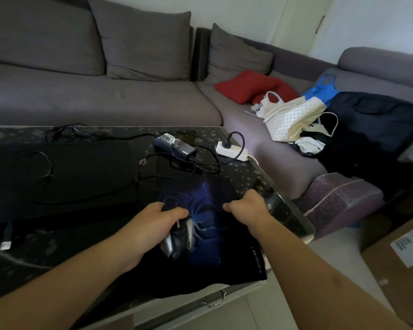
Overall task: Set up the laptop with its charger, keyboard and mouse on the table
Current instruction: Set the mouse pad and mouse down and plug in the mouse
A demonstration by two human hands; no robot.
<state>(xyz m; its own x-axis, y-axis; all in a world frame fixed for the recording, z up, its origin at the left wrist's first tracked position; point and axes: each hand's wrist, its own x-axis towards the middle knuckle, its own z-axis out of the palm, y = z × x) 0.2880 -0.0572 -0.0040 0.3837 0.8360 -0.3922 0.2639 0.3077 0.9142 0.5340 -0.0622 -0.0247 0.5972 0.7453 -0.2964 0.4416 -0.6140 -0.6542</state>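
My left grip (153, 220) is clamped on the mouse (180, 236), low in the frame's centre over the mat (215, 246). My right grip (246, 206) pinches the mat's far edge; the charger (175, 145) lies above centre on the worktop (284, 210).

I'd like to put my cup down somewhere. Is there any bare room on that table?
Free: the dark tabletop's near left corner, beside the left hand. Crowded: the mouse pad under both hands, and the far right, where the charger brick, cables and power strip lie.
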